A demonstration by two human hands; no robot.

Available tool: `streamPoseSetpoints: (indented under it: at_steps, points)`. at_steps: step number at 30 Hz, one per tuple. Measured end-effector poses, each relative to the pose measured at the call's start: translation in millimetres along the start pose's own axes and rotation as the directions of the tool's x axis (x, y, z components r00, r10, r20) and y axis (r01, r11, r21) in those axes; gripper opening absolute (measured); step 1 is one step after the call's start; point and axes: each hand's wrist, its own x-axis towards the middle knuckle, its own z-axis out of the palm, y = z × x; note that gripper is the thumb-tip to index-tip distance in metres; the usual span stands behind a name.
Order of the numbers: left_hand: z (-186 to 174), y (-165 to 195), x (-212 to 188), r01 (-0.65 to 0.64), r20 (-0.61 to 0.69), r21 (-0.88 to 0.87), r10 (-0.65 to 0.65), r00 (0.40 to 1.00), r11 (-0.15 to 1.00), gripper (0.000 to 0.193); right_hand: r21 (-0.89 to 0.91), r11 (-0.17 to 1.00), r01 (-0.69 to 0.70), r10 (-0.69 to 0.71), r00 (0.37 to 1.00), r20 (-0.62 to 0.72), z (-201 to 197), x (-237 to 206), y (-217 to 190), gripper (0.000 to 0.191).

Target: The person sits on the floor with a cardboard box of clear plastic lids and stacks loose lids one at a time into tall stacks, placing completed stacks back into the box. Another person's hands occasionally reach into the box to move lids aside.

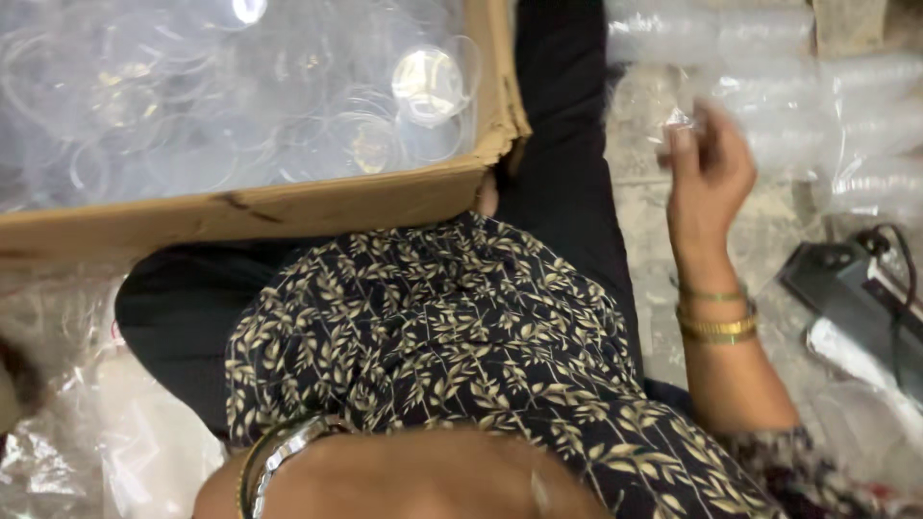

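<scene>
One hand, the right hand [710,159], is raised in the upper right of the frame, fingers curled and pinching the edge of a clear plastic bag [769,106] that holds stacked transparent cups; the bag lies across the upper right, blurred. Gold bangles [716,322] circle that wrist. At the bottom edge the left forearm crosses the frame with bangles [279,452] of its own, but the left hand is cut off at the lower left, so I cannot tell whether it is open or closed. A cardboard box [288,207] fills the upper left, packed with clear round lids [428,82]. Crumpled clear plastic [115,432] lies at the lower left. A dark machine with a black cable [856,288] sits at the right edge. Leaf-patterned fabric [442,327] covers the lap in the centre.
</scene>
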Motion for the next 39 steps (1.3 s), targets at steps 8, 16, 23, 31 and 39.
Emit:
streamPoseSetpoints:
  at_steps: [8,16,23,31,39]
  points:
    - [7.1,-10.2,-55.2,0.332,-0.514,0.215,-0.183,0.838,0.918,0.033,-0.081,0.714,0.696,-0.282,0.391,0.876,282.7,139.6,-140.9,0.018]
    - [-27.9,-24.1,-97.8,0.431,-0.742,0.16,-0.179,0.646,0.888,0.03,-0.037,0.571,0.82,-0.318,0.263,0.911,405.8,99.4,-120.0,0.081]
    - [-72.4,-57.2,-122.1,0.141,-0.93,-0.123,-0.164,0.329,0.982,0.028,-0.3,0.732,0.612,0.078,0.362,0.929,371.2,132.6,-125.6,0.029]
    - [-160.1,-117.2,-107.2,0.458,-0.962,0.211,0.1,0.254,0.863,0.039,0.092,0.979,-0.18,-0.016,0.385,0.923,304.6,123.0,-174.3,0.026]
    - [-173.0,-153.4,-91.9,0.39,-0.912,-0.134,-0.267,0.31,0.911,0.02,0.21,0.848,-0.487,-0.023,0.362,0.932,283.9,112.5,-177.1,0.035]
